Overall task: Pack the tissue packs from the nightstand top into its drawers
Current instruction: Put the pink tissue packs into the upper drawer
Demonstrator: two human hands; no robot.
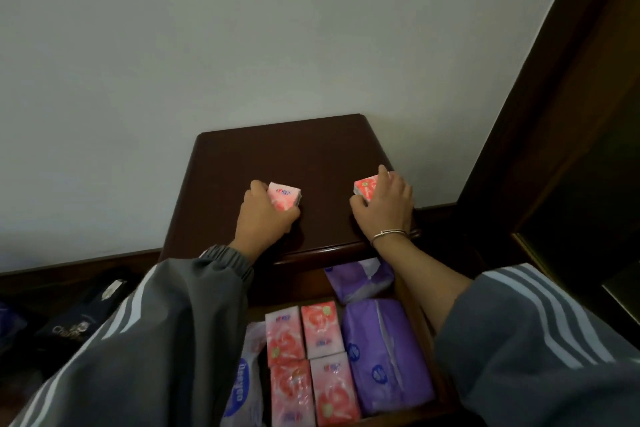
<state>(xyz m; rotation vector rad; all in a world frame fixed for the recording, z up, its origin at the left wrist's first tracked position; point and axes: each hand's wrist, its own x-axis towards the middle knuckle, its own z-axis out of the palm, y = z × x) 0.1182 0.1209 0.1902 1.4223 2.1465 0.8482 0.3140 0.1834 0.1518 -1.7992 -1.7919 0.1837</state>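
Observation:
On the dark wooden nightstand top (pixel 294 156), my left hand (pixel 265 218) grips a small pink tissue pack (pixel 284 197). My right hand (pixel 386 206) grips another pink tissue pack (pixel 365 190) near the top's right side. Both packs rest on the surface. Below the front edge an open drawer (pixel 420 319) holds several pink tissue packs (pixel 311 357) in a block, two large purple tissue packs (pixel 384 354) along its right side, and a white and blue plastic pack (pixel 242 388) at the left.
A pale wall stands behind the nightstand. A dark wooden frame (pixel 554 114) rises at the right. Dark bags with lettering (pixel 79 319) lie on the floor at the left. A thin bracelet (pixel 389 234) circles my right wrist.

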